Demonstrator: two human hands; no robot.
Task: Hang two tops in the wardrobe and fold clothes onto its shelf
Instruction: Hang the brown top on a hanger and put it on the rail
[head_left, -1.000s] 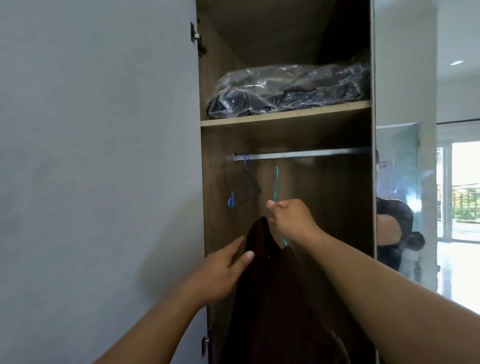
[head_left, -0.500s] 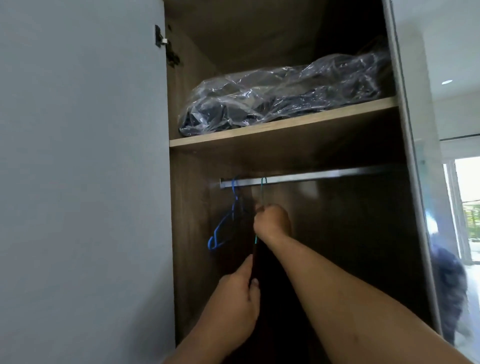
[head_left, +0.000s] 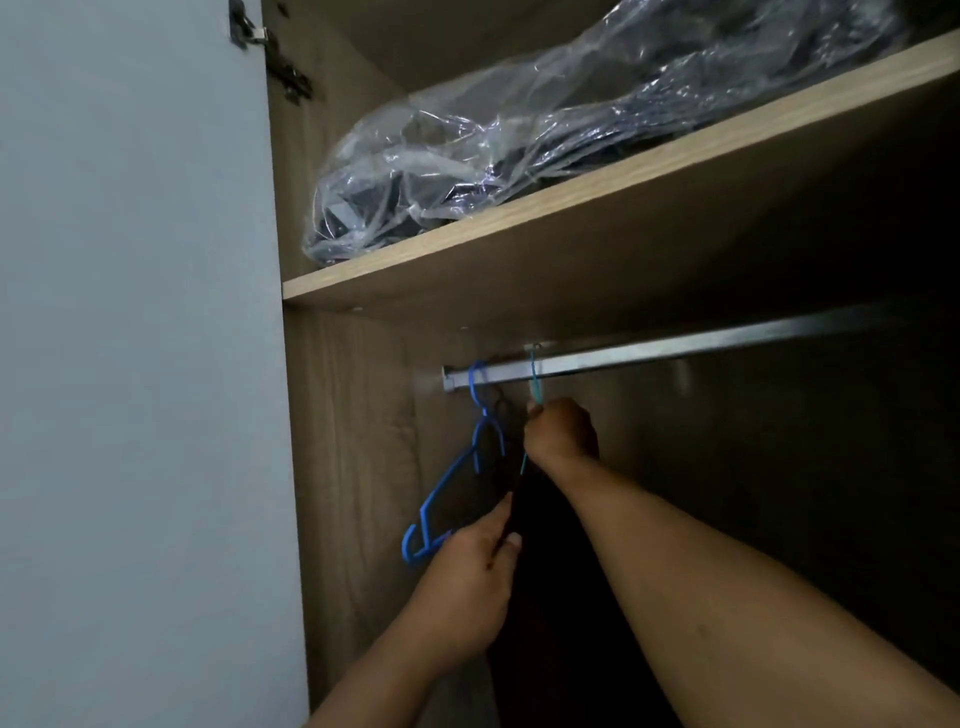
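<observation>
Both hands grip: right hand (head_left: 560, 432) the teal hanger (head_left: 535, 382), left hand (head_left: 467, 587) the dark top (head_left: 561, 597)

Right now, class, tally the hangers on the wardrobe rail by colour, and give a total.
Blue hangers: 1
Teal hangers: 1, held by the right hand, carrying the dark top
Total on the rail: 2

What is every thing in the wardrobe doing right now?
Teal hanger: hooked over the rail, right hand gripping it.
Dark top: hanging from the teal hanger, left hand pinching its edge.
Blue hanger: on the rail, empty, tilted.
Rail: holding both hangers at its left end.
Plastic bag: lying on the shelf, dark things inside.
Right hand: closed.
Left hand: pinching.
</observation>
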